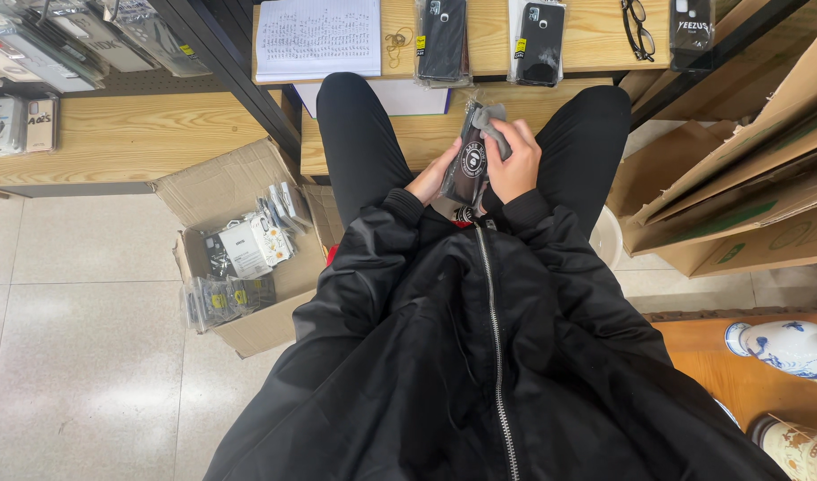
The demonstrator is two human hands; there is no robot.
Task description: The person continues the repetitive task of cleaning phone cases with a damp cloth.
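While the right hand (515, 160) is pinching a grey cloth (490, 120) against the top of the packaged phone case (469, 165), the left hand (433, 180) is cupping the case's lower left edge. The case is standing nearly upright between both hands, its long axis running away from the lap toward the wooden shelf (426, 134) just beyond it. A cardboard box (214, 200) is sitting well left of the case.
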